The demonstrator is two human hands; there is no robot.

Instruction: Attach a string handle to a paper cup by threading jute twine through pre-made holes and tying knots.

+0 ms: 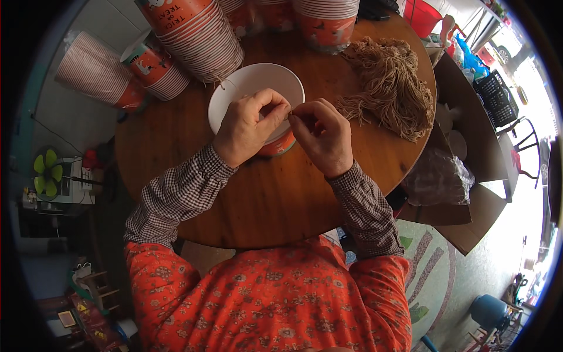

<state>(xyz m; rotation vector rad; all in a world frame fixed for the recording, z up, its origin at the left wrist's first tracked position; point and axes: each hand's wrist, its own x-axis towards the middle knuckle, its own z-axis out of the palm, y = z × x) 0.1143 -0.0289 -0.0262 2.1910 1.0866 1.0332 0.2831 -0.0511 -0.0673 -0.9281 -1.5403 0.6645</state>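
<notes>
A white-lined paper bucket with an orange printed outside stands on the round wooden table, its mouth facing up. A thin tan cord shows at its far left rim. Over the bucket's near right part, my left hand and my right hand meet with their fingertips almost touching. Thumb and forefinger are pinched together on each. Something tiny and dark sits between the fingertips, too small to make out. To the right lies a loose heap of tan cords.
Stacks of orange printed buckets stand along the table's far left edge, with a plastic-wrapped stack beside them. Another wrapped stack is at the far side. An open cardboard box holding clear plastic adjoins the table's right edge.
</notes>
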